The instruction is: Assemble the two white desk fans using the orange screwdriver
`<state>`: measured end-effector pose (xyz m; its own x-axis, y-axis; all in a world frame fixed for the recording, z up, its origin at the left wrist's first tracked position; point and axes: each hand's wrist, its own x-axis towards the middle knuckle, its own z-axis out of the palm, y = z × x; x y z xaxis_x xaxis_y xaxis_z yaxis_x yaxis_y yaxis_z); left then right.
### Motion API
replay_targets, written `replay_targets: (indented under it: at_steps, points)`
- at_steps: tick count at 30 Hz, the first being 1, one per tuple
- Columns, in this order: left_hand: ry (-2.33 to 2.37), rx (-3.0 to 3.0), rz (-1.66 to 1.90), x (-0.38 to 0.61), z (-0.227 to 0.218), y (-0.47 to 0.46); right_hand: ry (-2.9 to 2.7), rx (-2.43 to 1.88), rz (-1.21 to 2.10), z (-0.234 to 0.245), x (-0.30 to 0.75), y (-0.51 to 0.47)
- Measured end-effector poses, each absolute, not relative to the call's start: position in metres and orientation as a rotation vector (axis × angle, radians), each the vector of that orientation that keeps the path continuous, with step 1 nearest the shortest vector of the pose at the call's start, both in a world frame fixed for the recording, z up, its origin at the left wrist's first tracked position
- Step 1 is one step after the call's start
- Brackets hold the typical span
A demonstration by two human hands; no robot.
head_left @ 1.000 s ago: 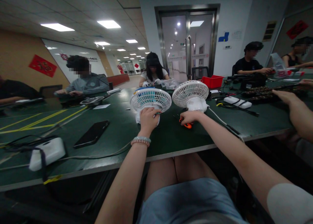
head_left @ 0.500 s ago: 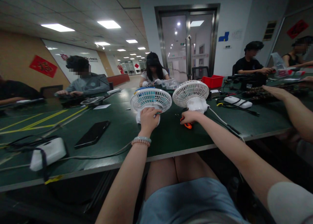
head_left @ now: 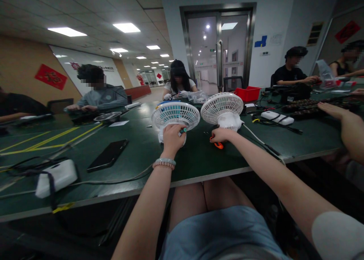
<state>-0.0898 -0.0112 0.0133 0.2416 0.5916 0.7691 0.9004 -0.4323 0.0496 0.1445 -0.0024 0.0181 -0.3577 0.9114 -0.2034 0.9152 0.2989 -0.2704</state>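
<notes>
Two white desk fans stand side by side before me, caged heads facing away. At the back of the left fan point(head_left: 187, 114) is my left hand point(head_left: 173, 140), its fingers closed. A small green-ended piece point(head_left: 183, 130) sticks out by its thumb; the rest of it is hidden. Below the right fan point(head_left: 222, 110), my right hand point(head_left: 221, 135) is closed around an orange-handled hand tool point(head_left: 218, 145) near the table surface. The tool's working end cannot be made out. Tiny light bits point(head_left: 206, 132) lie just left of that hand.
A black phone point(head_left: 107, 155) and a white power adapter point(head_left: 57, 178) with cables lie to the left on the green table point(head_left: 199, 165). On the right are another white strapped block point(head_left: 277, 118), a red bin point(head_left: 247, 94) and a neighbour's hand point(head_left: 332, 110). Several people sit around.
The green end by my left thumb shows more now, as the hand has turned slightly. My right hand stays put. The neighbour's hand on the right has shifted right.
</notes>
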Motion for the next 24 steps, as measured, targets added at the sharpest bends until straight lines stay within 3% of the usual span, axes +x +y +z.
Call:
replay_targets:
  at_steps: [8,14,20,24]
  points:
    - [-1.369,-2.137,-1.022,-0.091,0.013,-0.011,2.491,1.828,-0.559,0.017,0.144,-0.001]
    - [-1.309,-2.176,-1.074,-0.092,0.014,-0.015,2.625,2.072,-0.295,0.015,0.141,-0.003]
    - [-1.487,-1.716,-1.668,-0.105,0.007,-0.001,3.005,2.281,-0.073,0.033,0.111,-0.004]
    - [-2.081,-1.185,-2.089,-0.125,-0.006,0.025,3.159,2.112,-0.354,0.051,0.070,0.000]
